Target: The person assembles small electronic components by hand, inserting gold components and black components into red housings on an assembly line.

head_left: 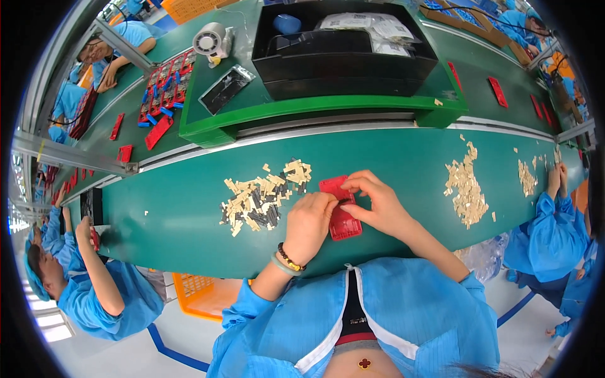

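Observation:
A red plastic casing (345, 228) lies on the green bench in front of my body, partly covered by my fingers. My left hand (307, 222) is closed over its left side, thumb and fingertips pinched together; whatever they hold is too small and hidden to name. From the right, my right hand (380, 205) grips the casing with bent fingers at its upper part and the thumb across its middle. Left of my hands is a loose pile of small cream and dark grey pieces (261, 196). A beaded bracelet and a pale bangle circle my left wrist.
A green raised shelf (283, 112) carries a black bin (343, 82) with white bags and a small fan (213, 41). Another pile of cream pieces (466, 186) lies to the right. Co-workers in blue sit at both sides. An orange crate (201, 295) stands below the bench.

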The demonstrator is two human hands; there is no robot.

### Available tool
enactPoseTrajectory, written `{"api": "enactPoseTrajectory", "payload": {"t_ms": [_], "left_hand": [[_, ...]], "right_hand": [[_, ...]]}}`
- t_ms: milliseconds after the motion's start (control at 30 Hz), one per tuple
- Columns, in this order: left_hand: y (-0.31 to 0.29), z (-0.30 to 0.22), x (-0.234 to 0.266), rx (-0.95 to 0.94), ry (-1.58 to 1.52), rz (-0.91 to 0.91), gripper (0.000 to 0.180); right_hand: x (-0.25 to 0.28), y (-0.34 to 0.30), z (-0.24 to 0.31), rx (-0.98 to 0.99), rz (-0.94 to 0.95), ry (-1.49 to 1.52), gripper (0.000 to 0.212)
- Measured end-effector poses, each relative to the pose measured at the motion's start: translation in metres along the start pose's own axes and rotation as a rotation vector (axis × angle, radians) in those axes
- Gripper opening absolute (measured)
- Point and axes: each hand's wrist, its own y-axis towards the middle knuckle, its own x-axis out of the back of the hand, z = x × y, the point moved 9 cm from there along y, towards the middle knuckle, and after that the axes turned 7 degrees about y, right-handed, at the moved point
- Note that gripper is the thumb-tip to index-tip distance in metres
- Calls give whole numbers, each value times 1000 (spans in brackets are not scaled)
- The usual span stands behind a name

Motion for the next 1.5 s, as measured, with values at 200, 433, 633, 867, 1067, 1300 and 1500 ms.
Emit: {"api": "enactPoseTrajectory", "payload": {"t_ms": [200,433,633,867,1067,1300,1500], "left_hand": [[-9,37,-20,376,-375,147,17],[-13,-2,-35,-215,253,79,46],[-19,3,-51,-215,336,104,46],[-19,3,-52,-204,338,106,44],[-17,2,-52,-202,330,109,43],[-17,5,-54,-189,331,105,44],[-20,8,-54,-185,278,102,46]], "right_hand": [[-9,8,-21,-42,-13,152,13],[-23,24,-85,-473,-9,485,15],[-29,31,-96,-387,-22,270,12],[-28,31,-94,-404,-33,196,13],[-25,32,-92,-379,-74,136,13],[-25,32,-92,-352,-91,86,13],[-30,30,-91,-339,-53,73,13]]}}
